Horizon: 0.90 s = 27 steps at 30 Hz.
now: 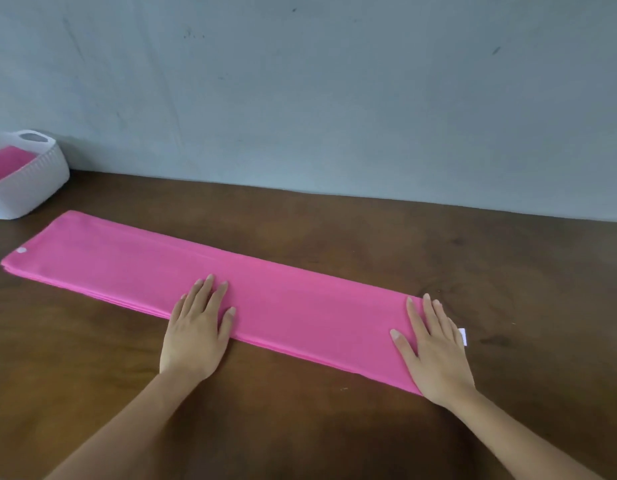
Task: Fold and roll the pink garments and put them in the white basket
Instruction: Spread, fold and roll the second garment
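Note:
A pink garment [286, 299] lies folded into a long flat strip across the brown table, running from the far left to the near right. My left hand [198, 327] lies flat on the strip's near edge around its middle, fingers straight. My right hand [435, 348] presses flat on the strip's right end, where a small white tag [463, 337] sticks out. The white basket [33, 181] stands at the far left against the wall, with pink cloth [5, 164] inside it.
The wooden table [335, 223] runs back to a grey wall [335, 98]. Bare tabletop lies behind the strip and to its right. The basket is partly cut off by the left frame edge.

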Tool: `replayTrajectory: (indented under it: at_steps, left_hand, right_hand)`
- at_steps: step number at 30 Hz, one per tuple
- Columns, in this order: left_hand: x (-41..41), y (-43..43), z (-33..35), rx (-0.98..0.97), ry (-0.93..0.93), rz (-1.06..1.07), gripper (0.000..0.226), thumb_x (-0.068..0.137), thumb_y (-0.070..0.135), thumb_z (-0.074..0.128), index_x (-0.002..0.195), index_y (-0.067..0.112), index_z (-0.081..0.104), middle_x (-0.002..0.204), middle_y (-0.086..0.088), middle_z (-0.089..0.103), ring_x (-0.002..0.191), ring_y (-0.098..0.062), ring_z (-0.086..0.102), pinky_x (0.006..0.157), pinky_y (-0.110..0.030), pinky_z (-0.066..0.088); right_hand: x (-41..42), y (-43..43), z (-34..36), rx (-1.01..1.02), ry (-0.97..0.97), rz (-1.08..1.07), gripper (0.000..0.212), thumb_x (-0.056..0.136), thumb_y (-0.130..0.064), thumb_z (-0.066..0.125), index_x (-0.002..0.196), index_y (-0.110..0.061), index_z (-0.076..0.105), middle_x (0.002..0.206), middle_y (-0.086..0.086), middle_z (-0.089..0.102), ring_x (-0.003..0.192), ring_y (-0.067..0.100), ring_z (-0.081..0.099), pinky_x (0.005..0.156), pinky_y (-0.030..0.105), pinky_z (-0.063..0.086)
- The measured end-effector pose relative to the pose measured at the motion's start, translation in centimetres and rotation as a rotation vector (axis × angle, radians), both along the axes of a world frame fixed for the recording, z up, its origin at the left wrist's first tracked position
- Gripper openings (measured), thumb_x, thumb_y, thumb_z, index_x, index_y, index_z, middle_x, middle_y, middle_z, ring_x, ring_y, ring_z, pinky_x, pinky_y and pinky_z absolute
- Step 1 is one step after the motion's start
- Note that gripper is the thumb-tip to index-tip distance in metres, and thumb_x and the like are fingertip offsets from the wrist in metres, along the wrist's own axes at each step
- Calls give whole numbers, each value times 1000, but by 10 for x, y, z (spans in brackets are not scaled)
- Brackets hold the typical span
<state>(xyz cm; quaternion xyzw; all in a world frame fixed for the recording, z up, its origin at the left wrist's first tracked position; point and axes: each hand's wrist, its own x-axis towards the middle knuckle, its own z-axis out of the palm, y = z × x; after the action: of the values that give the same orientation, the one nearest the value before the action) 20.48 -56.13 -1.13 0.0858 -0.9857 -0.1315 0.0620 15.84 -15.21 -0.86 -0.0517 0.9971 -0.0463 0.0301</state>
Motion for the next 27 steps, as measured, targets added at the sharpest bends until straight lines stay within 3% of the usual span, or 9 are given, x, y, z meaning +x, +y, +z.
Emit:
replayTrajectory:
  at_steps: [5, 13, 27]
  left_hand:
    - [45, 20, -1, -38, -20, 69, 70, 101, 60, 13, 161, 27, 22, 169, 1, 13, 157, -18, 4, 127, -41, 9]
    - [91, 47, -3, -60, -32, 189, 69, 101, 61, 11, 160, 29, 23, 169, 0, 16, 157, -19, 9, 127, -43, 12]
    - [122, 82, -1, -69, -64, 367, 72, 98, 64, 4, 160, 34, 24, 168, -1, 19, 157, -22, 11, 126, -45, 12]
  right_hand:
    - [0, -1, 1, 19, 21, 19, 85, 89, -78, -7, 160, -32, -10, 170, -1, -6, 156, 22, -9, 122, 42, 1]
    - [1, -3, 6, 33, 26, 8, 82, 93, -75, 4, 161, -29, 0, 170, 2, 2, 156, 25, -2, 124, 46, 9]
    - [-1, -6, 8, 12, 45, 7, 90, 89, -78, -2, 161, -24, 9, 169, 9, 9, 155, 32, 6, 124, 49, 14]
